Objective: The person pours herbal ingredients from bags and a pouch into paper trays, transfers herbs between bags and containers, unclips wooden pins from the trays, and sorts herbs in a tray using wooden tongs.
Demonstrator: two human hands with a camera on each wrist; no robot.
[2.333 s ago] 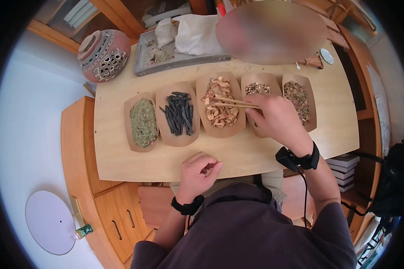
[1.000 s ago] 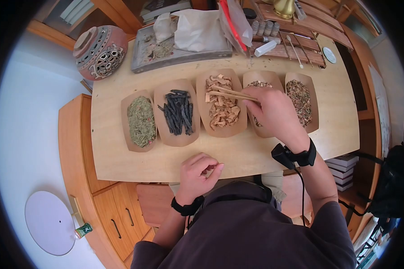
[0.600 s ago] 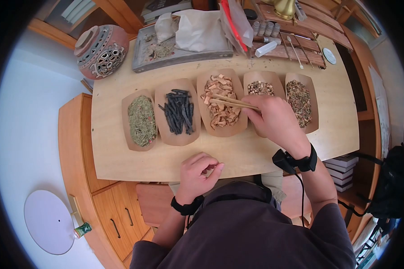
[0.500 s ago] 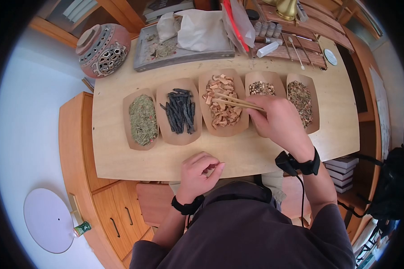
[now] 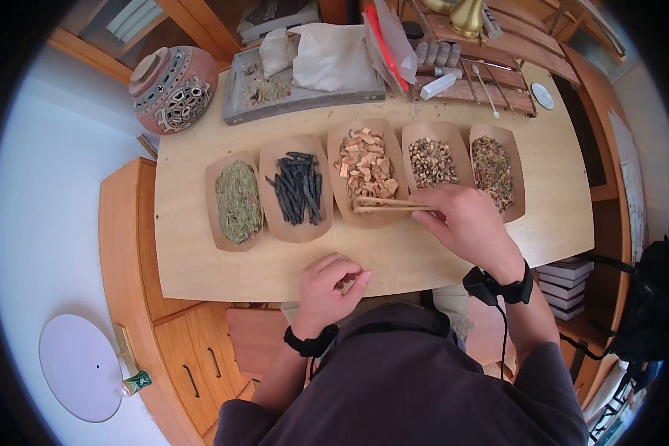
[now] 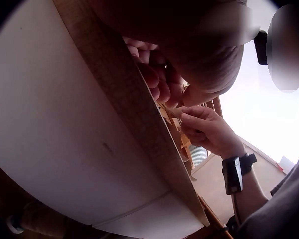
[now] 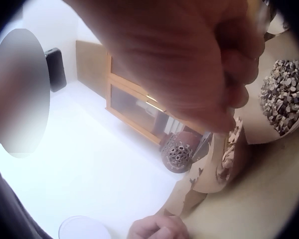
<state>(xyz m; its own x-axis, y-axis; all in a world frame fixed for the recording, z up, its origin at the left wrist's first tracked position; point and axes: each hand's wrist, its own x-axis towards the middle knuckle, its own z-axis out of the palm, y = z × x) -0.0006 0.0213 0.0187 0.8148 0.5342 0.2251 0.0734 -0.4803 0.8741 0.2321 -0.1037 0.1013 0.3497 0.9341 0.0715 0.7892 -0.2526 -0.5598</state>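
Note:
My right hand [image 5: 468,223] pinches a pair of light wooden tweezers [image 5: 394,204], whose far end points left over the near end of the middle paper tray [image 5: 340,195]. That tray is heaped with pale brown dried slices [image 5: 366,160]. Just beyond the hand, another tray holds small speckled chopped pieces [image 5: 432,162], also seen in the right wrist view. My left hand [image 5: 330,291] lies at the table's front edge with fingers loosely curled and nothing in them.
Other trays hold green dried herb [image 5: 238,202], black sticks [image 5: 297,187] and mixed brown herb [image 5: 492,167]. Behind them are a grey tray [image 5: 305,109] with white bags, a wooden rack [image 5: 509,74] with small bottles, and a patterned pot [image 5: 175,89] at left.
My right hand has drawn the tweezers back toward me, from over the middle of the slices to the tray's near end. The speckled pieces show more fully. My left hand has stayed put.

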